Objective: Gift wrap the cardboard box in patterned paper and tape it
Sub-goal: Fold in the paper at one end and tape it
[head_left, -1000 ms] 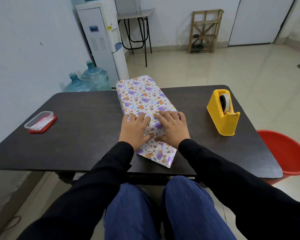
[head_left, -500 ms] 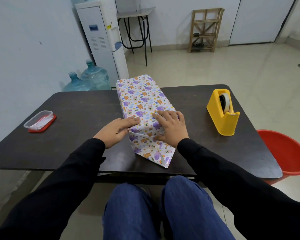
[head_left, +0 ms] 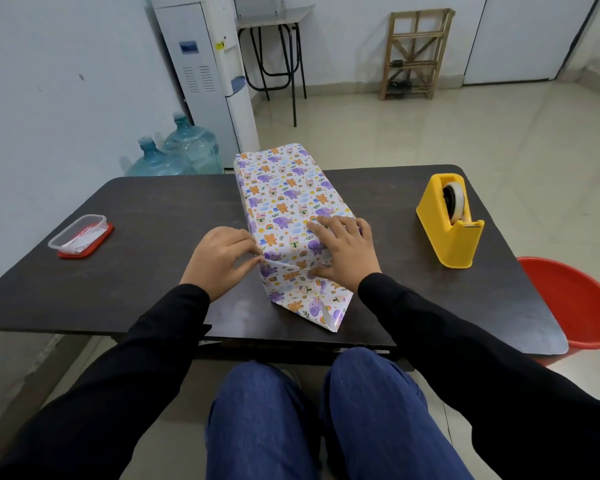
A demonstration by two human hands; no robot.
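A: Hands?
B: Left hand (head_left: 222, 263) pinches the paper (head_left: 309, 306) at the box's (head_left: 284, 188) near-left corner. Right hand (head_left: 345, 252) presses flat on top, mid-worktop (head_left: 153, 209).
A: Containers?
B: Tub (head_left: 65, 239) holds white bits (head_left: 82, 233); dispenser (head_left: 456, 240) holds a tape roll (head_left: 457, 200).
A: Changed?
B: Left hand lay on top earlier.

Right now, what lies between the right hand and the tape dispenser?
Nothing: only bare table lies between the right hand and the tape dispenser, as the head view shows.

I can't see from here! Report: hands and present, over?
Left hand pinches the paper fold at the near left corner. Right hand presses flat on the wrapped box. Near flap open, untaped. Nothing in the way.
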